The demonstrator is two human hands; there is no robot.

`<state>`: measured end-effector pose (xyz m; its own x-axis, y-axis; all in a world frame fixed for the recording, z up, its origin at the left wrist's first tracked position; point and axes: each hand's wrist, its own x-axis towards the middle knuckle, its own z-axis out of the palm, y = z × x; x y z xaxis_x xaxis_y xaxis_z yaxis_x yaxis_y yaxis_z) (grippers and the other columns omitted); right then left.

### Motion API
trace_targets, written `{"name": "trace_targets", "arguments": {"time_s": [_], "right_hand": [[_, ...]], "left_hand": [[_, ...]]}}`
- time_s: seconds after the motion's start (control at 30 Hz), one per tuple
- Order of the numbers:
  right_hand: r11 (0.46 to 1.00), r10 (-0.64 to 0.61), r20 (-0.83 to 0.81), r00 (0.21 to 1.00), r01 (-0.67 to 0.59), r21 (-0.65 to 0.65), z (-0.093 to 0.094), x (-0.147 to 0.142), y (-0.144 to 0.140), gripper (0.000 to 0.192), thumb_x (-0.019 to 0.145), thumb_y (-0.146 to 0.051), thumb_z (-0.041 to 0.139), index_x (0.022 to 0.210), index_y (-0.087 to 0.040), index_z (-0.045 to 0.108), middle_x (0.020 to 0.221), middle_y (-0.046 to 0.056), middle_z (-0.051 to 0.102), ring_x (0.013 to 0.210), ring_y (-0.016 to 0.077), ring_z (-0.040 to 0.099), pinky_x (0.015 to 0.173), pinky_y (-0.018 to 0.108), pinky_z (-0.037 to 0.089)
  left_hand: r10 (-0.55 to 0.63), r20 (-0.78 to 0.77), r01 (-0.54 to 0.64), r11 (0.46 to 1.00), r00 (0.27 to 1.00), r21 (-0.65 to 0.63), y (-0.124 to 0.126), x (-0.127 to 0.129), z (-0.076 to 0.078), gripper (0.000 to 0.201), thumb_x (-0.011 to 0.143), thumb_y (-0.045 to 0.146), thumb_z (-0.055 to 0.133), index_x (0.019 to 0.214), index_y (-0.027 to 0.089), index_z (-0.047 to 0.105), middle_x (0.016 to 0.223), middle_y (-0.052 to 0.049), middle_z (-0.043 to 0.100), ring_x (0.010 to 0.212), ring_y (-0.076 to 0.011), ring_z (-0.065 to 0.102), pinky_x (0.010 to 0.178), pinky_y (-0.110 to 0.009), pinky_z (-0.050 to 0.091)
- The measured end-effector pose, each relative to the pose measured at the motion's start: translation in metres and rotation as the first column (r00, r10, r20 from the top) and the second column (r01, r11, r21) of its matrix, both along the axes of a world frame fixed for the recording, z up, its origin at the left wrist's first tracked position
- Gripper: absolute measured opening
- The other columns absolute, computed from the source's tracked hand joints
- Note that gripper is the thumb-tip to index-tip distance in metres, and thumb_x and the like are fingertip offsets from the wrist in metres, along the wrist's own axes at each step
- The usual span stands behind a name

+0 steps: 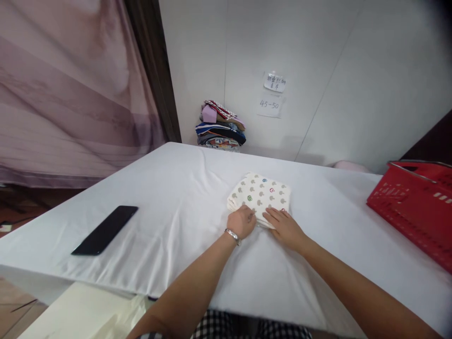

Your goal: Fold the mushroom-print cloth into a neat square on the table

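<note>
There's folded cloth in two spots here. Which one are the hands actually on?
The cream folded cloth with small printed shapes, mid-table. The left hand and right hand rest on its near edge. The colourful stack of clothes sits untouched by the wall.

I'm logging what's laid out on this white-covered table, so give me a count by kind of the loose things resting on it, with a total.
Folded cream cloth with a mushroom print, under the left hand and right hand: 1
Flat black phone: 1
Red plastic basket: 1
Total: 3
The stack of coloured folded clothes sits behind the table's far edge, so it is not counted.
</note>
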<state>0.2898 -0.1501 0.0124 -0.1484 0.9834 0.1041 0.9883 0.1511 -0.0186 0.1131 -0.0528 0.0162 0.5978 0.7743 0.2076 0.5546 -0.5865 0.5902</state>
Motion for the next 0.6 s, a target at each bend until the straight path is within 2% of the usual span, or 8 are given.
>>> {"name": "trace_targets", "arguments": {"time_s": [0.1,0.23,0.3,0.37,0.43,0.5,0.57,0.6], "right_hand": [[0.999,-0.020,0.061,0.998,0.017,0.052,-0.001,-0.004,-0.006,0.057,0.079,-0.010,0.038,0.135,-0.019,0.039,0.141,0.011,0.038,0.130,0.0256,0.032,0.106,0.048,0.026],[0.998,-0.055,0.079,0.995,0.051,0.045,-0.004,-0.014,-0.005,0.060,0.076,-0.006,0.038,0.135,-0.016,0.039,0.141,0.013,0.038,0.131,0.0273,0.032,0.106,0.050,0.026],[0.997,-0.059,0.069,0.996,0.055,0.047,-0.007,-0.012,-0.004,0.062,0.075,-0.005,0.038,0.136,-0.018,0.038,0.141,0.012,0.038,0.132,0.0266,0.031,0.106,0.049,0.027],[0.997,-0.057,0.065,0.996,0.054,0.056,-0.010,-0.002,-0.007,0.065,0.074,-0.003,0.037,0.136,-0.021,0.037,0.141,0.009,0.039,0.131,0.0246,0.032,0.105,0.048,0.029],[0.996,-0.074,0.071,0.995,0.069,0.063,-0.012,0.015,-0.014,0.066,0.073,-0.001,0.036,0.135,-0.024,0.039,0.140,0.007,0.041,0.129,0.0225,0.036,0.104,0.045,0.033],[0.991,-0.117,0.082,0.990,0.112,0.067,-0.014,0.036,-0.025,0.064,0.073,-0.001,0.035,0.132,-0.024,0.044,0.138,0.007,0.044,0.127,0.0217,0.040,0.102,0.044,0.035],[0.984,-0.165,0.090,0.982,0.158,0.078,-0.014,0.054,-0.037,0.062,0.074,0.000,0.034,0.130,-0.024,0.047,0.137,0.007,0.045,0.126,0.0214,0.041,0.101,0.043,0.037],[0.980,-0.186,0.089,0.979,0.178,0.084,-0.014,0.061,-0.043,0.062,0.073,0.000,0.034,0.129,-0.024,0.047,0.136,0.007,0.046,0.126,0.0211,0.041,0.101,0.043,0.037]], "left_hand": [[-0.032,0.046,0.030,0.998,0.998,0.064,0.004,-0.004,0.001,0.025,0.083,0.027,0.044,0.084,0.023,0.068,0.093,-0.003,0.065,0.085,-0.0160,0.059,0.076,-0.027,0.045],[0.085,0.112,-0.106,0.973,0.990,0.204,0.022,-0.015,-0.001,0.027,0.082,0.027,0.049,0.103,0.024,0.065,0.114,-0.005,0.060,0.111,-0.0228,0.048,0.096,-0.038,0.036],[0.141,0.116,-0.162,0.965,0.983,0.207,0.031,-0.020,-0.002,0.029,0.081,0.027,0.051,0.107,0.025,0.063,0.120,-0.005,0.058,0.116,-0.0236,0.044,0.098,-0.040,0.033],[0.155,0.113,-0.174,0.967,0.981,0.184,0.034,-0.022,-0.003,0.022,0.081,0.028,0.051,0.097,0.024,0.066,0.110,-0.005,0.063,0.110,-0.0228,0.048,0.094,-0.038,0.036],[0.109,0.117,-0.128,0.977,0.987,0.170,0.031,-0.021,-0.002,0.019,0.082,0.029,0.050,0.079,0.022,0.068,0.090,-0.005,0.067,0.096,-0.0209,0.054,0.087,-0.036,0.039],[-0.031,0.137,0.009,0.987,0.990,0.160,0.022,-0.019,0.000,0.024,0.083,0.029,0.049,0.068,0.022,0.065,0.075,-0.003,0.065,0.083,-0.0177,0.055,0.080,-0.032,0.041],[-0.185,0.191,0.160,0.978,0.964,0.137,0.012,-0.015,0.002,0.023,0.083,0.028,0.049,0.066,0.022,0.064,0.071,-0.002,0.064,0.077,-0.0145,0.056,0.074,-0.027,0.042],[-0.200,0.232,0.177,0.977,0.952,0.117,0.009,-0.013,0.003,0.021,0.082,0.027,0.049,0.068,0.022,0.064,0.072,-0.001,0.064,0.076,-0.0132,0.056,0.072,-0.025,0.042]]}}
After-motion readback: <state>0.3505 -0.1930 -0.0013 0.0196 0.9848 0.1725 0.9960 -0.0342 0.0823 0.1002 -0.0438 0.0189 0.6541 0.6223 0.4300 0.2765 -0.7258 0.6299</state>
